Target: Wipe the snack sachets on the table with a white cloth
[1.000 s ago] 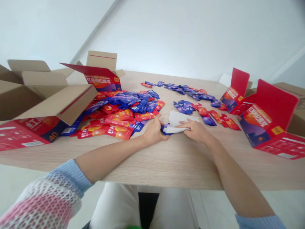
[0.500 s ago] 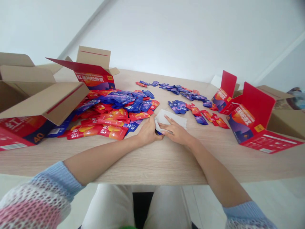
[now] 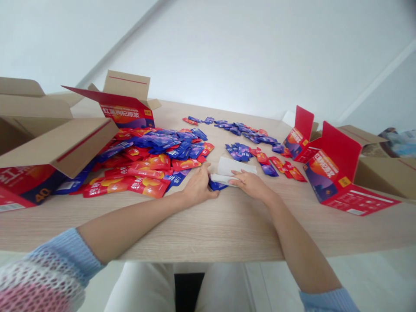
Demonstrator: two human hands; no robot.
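The white folded sheet (image 3: 235, 166) is being held on the tabletop (image 3: 208, 229) between both hands, with a blue sachet (image 3: 217, 186) showing from beneath its near left end. The left hand (image 3: 199, 187) is being kept curled against that end – its fingers (image 3: 208, 174) are bunched, and whether the sheet is being gripped cannot be told. The right hand (image 3: 250, 184) is being held almost flat, its fingers (image 3: 235, 174) extended over the sheet's near edge, with nothing pinched between them. Just left of the hands, a heap of red and blue sachets (image 3: 152, 162) is being carried by the tabletop, while a looser scatter of sachets (image 3: 242, 132) is lying toward the far right. Red printed retail boxes (image 3: 334, 171) are standing open at right – another red retail box (image 3: 126, 110) is standing at far left, beside an open cardboard carton (image 3: 55, 138).
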